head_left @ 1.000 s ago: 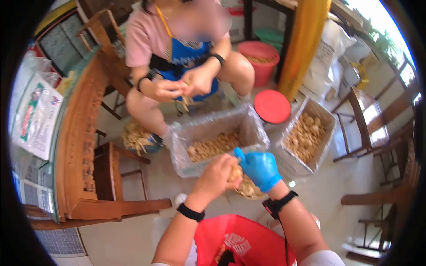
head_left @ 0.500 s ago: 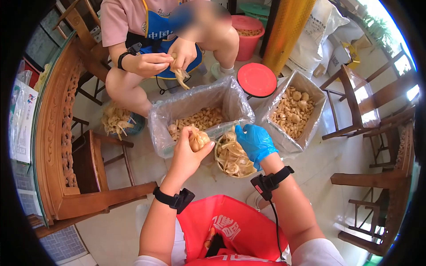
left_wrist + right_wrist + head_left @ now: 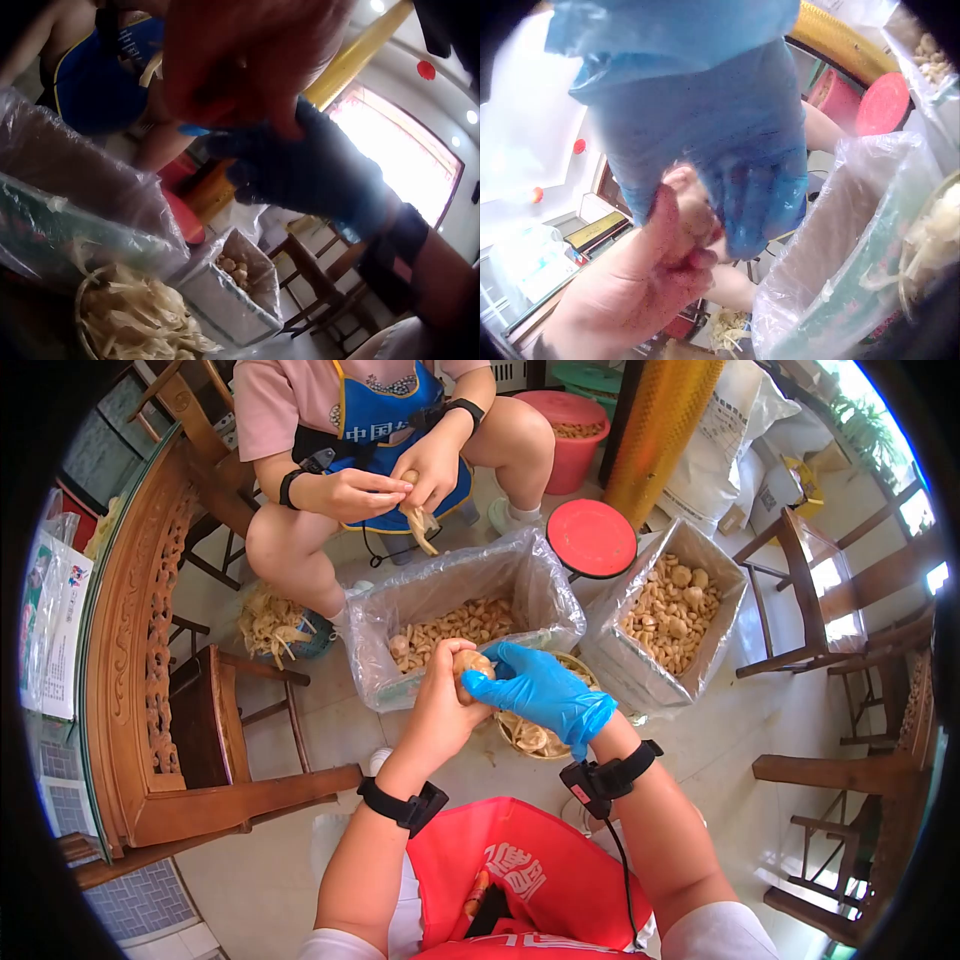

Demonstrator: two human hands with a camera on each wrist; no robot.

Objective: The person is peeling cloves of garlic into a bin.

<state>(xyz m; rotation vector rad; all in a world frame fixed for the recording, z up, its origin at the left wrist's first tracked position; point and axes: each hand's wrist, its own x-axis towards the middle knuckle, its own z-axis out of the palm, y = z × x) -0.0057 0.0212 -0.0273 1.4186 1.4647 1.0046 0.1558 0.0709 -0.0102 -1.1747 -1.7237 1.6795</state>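
Observation:
My bare left hand (image 3: pixel 452 678) grips a tan round bulb (image 3: pixel 473 662) above the floor in the head view. My right hand (image 3: pixel 505 685), in a blue glove, curls its fingers over the same bulb from the right. In the right wrist view the glove (image 3: pixel 705 112) covers the bulb (image 3: pixel 699 219) while the left hand (image 3: pixel 641 281) holds it from below. The left wrist view shows the left hand (image 3: pixel 247 52) close up, with the glove (image 3: pixel 315 165) behind it. A bowl of pale husks (image 3: pixel 535 735) sits right under both hands.
A plastic-lined box (image 3: pixel 395 600) of peeled pieces stands just beyond my hands. A second lined box (image 3: pixel 725 615) stands to the right, beside a red lid (image 3: pixel 592 538). A person (image 3: pixel 360 430) sits opposite, peeling. A wooden chair (image 3: pixel 230 730) is on the left and a basket of husks (image 3: pixel 272 625) beyond it.
My gloved right hand has left the husk bowl and closed onto the bulb held by my left hand. A second ago both hands were together lower down.

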